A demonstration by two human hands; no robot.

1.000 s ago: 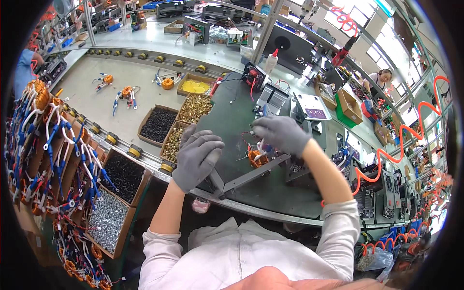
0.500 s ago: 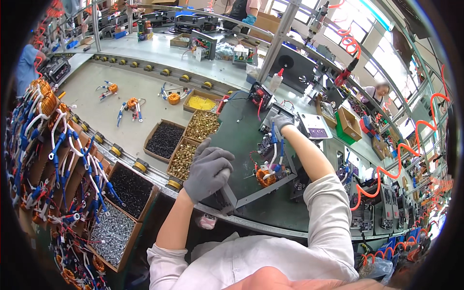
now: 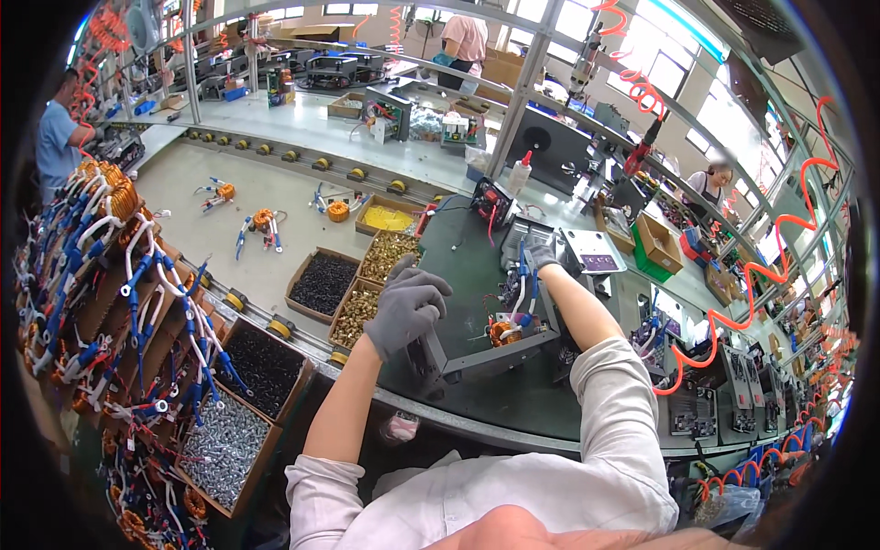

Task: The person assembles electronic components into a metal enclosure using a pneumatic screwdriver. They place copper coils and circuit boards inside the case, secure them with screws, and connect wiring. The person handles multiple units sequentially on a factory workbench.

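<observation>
A grey metal housing lies on the dark green bench top, slightly askew. Inside its frame sit a copper-wound coil and white wires with blue sleeves. My left hand, in a grey glove, is over the housing's left end panel. Its fingers are loosely bent and apart, and nothing shows between them. At the far right end my right hand, also gloved, has its fingers closed at the housing's edge beside the wires. The fingertips there are partly hidden.
Boxes of black screws and brass fasteners stand left of the housing. Silver screws fill a box at lower left, beside hanging coils with wires. A red screwdriver hangs at right. Loose coils lie beyond the rollers.
The housing has shifted away from me and its front edge has turned a little. My left hand has moved slightly up and right with its end. My right hand stays at the far end.
</observation>
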